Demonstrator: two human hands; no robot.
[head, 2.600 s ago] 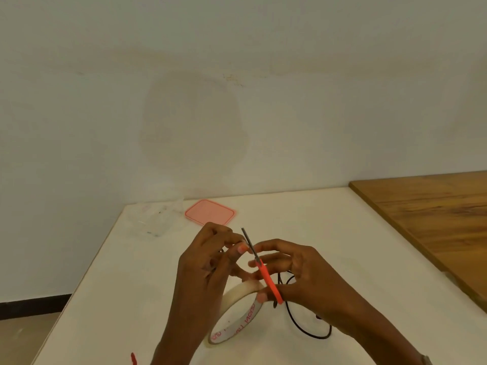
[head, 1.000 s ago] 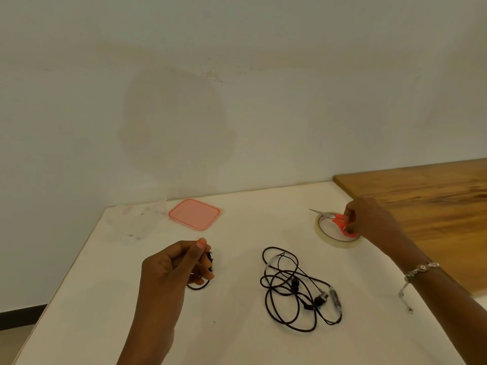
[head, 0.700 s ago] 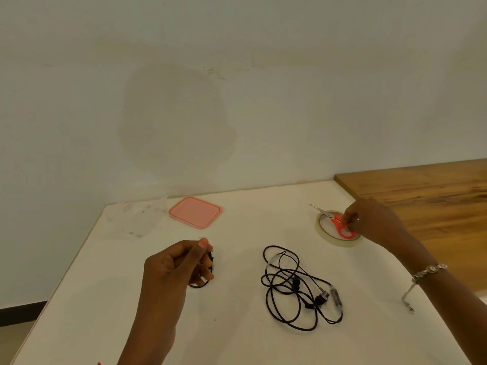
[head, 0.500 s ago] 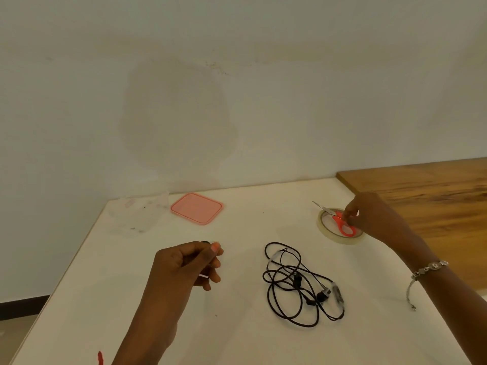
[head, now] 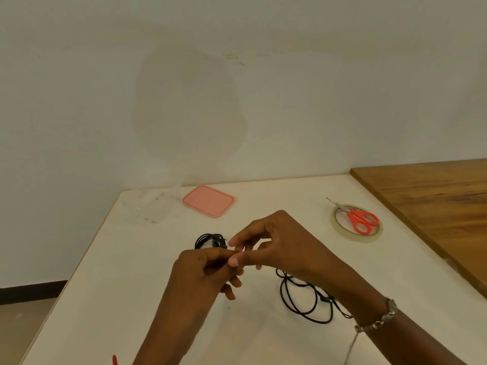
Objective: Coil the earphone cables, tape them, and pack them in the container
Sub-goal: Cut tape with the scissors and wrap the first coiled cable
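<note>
Clamped in the curled left hand (head: 203,272): a tight bundle of thin black earphone cable (head: 210,239), rounded loops showing just far of the knuckles. Meeting it from the right, touching the left thumb: the right hand (head: 279,246), fingers half bent, no telling whether pinching tape. Near right on the smooth white worktop (head: 131,285), under that wrist: a loose tangle of black cable (head: 282,293). Far left, on the left hand's side, well apart: a clear plastic container (head: 150,206) beside a flat pink square lid (head: 208,201). Far right: orange-handled scissors (head: 363,221) atop a pale tape ring (head: 355,237)
</note>
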